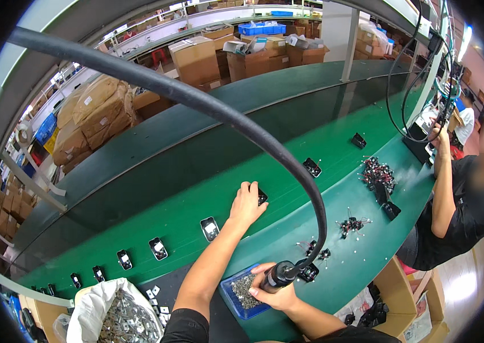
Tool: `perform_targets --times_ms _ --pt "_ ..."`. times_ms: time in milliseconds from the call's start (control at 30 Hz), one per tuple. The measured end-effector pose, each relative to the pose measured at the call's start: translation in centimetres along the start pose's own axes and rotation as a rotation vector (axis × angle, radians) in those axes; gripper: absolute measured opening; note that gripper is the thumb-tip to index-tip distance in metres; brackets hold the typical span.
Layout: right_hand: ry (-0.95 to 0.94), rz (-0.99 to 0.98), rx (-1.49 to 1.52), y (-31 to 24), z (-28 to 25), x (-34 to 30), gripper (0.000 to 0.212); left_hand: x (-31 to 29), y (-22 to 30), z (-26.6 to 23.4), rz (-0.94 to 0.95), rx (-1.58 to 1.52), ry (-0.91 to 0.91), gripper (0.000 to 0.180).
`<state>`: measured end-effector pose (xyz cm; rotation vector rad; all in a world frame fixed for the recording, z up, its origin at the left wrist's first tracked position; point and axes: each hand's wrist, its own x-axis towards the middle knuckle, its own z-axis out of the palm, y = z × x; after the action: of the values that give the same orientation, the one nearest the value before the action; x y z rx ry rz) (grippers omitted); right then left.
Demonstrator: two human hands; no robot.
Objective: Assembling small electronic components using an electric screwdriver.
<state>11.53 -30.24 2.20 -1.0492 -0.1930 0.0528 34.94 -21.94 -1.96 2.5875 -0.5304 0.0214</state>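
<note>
My left hand (pixel 246 204) reaches onto the green belt, its fingers closed on the edge of a small black plastic housing (pixel 262 197). The hand covers most of that housing. My right hand (pixel 274 288) is wrapped round a black electric screwdriver (pixel 279 275) with a thick dark cable (pixel 242 120) arching up and left. Below it sits a blue tray (pixel 225 283) of small metal screws (pixel 243 291); the driver's tip is hidden. A black housing (pixel 308 272) lies just right of the screwdriver. Left of my left hand, another black housing (pixel 209 228) holds a white plate.
More housings (pixel 158 248) line the belt (pixel 185 217) leftward. A white sack (pixel 90 306) of metal plates stands lower left. Wired parts (pixel 378 174) are heaped at right. A co-worker (pixel 448 200) stands at far right beside hanging cables (pixel 405 108). An open carton (pixel 396 291) is lower right.
</note>
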Motion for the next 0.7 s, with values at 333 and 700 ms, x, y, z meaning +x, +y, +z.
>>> perform_targets --times_ms 333,700 --pt "0.046 0.012 -0.044 0.9 -0.7 -0.7 0.05 -19.9 1.5 -10.7 0.004 -0.361 0.425 0.034" --pt "-0.049 -0.411 -0.157 -1.2 0.0 0.7 0.049 -37.7 -2.6 -8.0 -0.12 -0.229 0.229 0.026"
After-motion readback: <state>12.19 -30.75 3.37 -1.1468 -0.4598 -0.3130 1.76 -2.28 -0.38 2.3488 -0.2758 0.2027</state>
